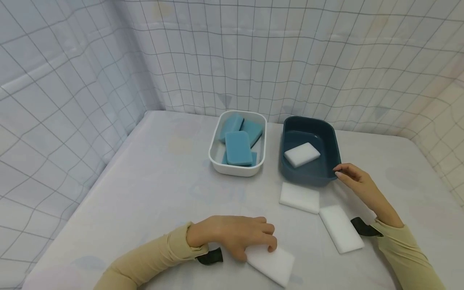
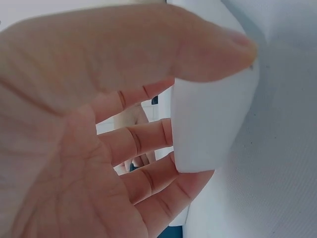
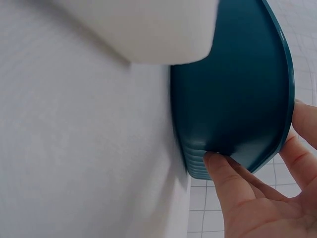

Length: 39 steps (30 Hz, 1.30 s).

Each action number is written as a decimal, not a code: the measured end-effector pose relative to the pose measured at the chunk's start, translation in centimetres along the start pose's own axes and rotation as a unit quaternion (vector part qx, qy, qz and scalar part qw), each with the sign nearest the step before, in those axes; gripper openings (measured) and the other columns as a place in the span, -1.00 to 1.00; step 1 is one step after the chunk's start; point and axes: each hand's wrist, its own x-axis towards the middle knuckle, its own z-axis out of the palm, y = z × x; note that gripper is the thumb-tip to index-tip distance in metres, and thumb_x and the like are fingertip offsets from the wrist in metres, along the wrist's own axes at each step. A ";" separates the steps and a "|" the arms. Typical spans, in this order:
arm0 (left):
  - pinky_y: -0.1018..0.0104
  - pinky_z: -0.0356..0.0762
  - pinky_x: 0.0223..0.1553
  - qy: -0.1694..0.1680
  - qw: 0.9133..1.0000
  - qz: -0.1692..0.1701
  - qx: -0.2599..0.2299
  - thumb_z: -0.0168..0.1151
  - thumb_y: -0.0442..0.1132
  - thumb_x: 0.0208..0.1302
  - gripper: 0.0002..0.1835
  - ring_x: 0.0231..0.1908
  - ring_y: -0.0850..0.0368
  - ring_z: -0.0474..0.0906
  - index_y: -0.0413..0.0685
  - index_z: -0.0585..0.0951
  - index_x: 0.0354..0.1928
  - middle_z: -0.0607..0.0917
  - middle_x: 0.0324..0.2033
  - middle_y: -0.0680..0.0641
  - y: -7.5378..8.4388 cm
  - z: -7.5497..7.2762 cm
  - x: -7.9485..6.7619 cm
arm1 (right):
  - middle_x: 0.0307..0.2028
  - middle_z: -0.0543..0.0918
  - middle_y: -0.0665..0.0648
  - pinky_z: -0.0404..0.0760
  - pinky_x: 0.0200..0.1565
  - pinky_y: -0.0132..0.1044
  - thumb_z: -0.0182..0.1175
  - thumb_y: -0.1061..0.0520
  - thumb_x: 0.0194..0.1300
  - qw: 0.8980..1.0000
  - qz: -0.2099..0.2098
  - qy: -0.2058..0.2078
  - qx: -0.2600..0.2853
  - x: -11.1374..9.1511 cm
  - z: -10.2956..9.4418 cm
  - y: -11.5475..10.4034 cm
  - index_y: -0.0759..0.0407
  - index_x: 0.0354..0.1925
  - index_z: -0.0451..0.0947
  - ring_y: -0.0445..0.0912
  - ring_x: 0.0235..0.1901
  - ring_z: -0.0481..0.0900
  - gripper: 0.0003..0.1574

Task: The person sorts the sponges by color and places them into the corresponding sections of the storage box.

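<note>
The left hand [image 1: 241,237] pinches a white block [image 1: 273,266] between thumb and fingers, in front of the bin [image 1: 308,178] and to its left. Well apart, the right hand [image 1: 357,183] grips the bin's near right corner. Another block [image 1: 302,154] lies inside the bin.

I see a long, pale khaki fabric sleeve [image 1: 145,255] on the left arm, creased along its length, and a matching khaki fabric sleeve [image 1: 407,251] on the right. A small black band-like piece [image 1: 211,256] shows beneath the left cuff, another dark black piece [image 1: 366,227] at the right.
</note>
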 end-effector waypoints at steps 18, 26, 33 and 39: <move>0.62 0.22 -0.09 0.024 1.000 -0.013 -0.011 0.38 -0.28 -0.07 -0.42 -0.13 0.26 0.27 0.11 0.39 0.04 0.43 -0.12 0.09 -0.6 -1.0 -0.4 | -0.06 0.47 -0.28 0.40 -0.13 -0.72 -0.06 0.09 0.45 1.000 -0.004 -0.001 0.002 0.0 -0.1 -0.1 0.32 0.08 0.34 -0.56 -0.11 0.41 -0.62; 0.57 0.24 -0.05 0.040 0.998 -0.036 -0.017 0.37 -0.27 -0.07 -0.42 -0.09 0.25 0.27 0.12 0.38 0.04 0.42 -0.11 0.11 -1.3 -2.1 -0.7 | -0.08 0.48 -0.29 0.40 -0.14 -0.71 -0.05 0.07 0.44 1.000 0.003 0.001 -0.002 0.0 0.0 0.0 0.28 0.08 0.36 -0.51 -0.11 0.43 -0.63; 0.53 0.24 -0.04 0.050 0.998 -0.032 -0.016 0.34 -0.28 -0.05 -0.44 -0.09 0.22 0.27 0.10 0.38 0.05 0.41 -0.10 0.09 -1.8 -2.9 -0.6 | -0.06 0.47 -0.29 0.40 -0.13 -0.70 -0.06 0.08 0.45 1.000 0.005 -0.001 0.001 -0.1 0.1 0.1 0.31 0.08 0.35 -0.55 -0.11 0.42 -0.62; 0.48 0.27 -0.03 0.062 0.997 -0.047 -0.005 0.34 -0.29 -0.07 -0.44 -0.07 0.20 0.28 0.10 0.38 0.05 0.40 -0.12 0.08 -2.4 -3.4 -0.3 | -0.05 0.46 -0.31 0.40 -0.12 -0.72 -0.07 0.08 0.45 1.000 0.001 -0.002 0.000 -0.1 0.0 0.0 0.30 0.08 0.35 -0.57 -0.08 0.40 -0.63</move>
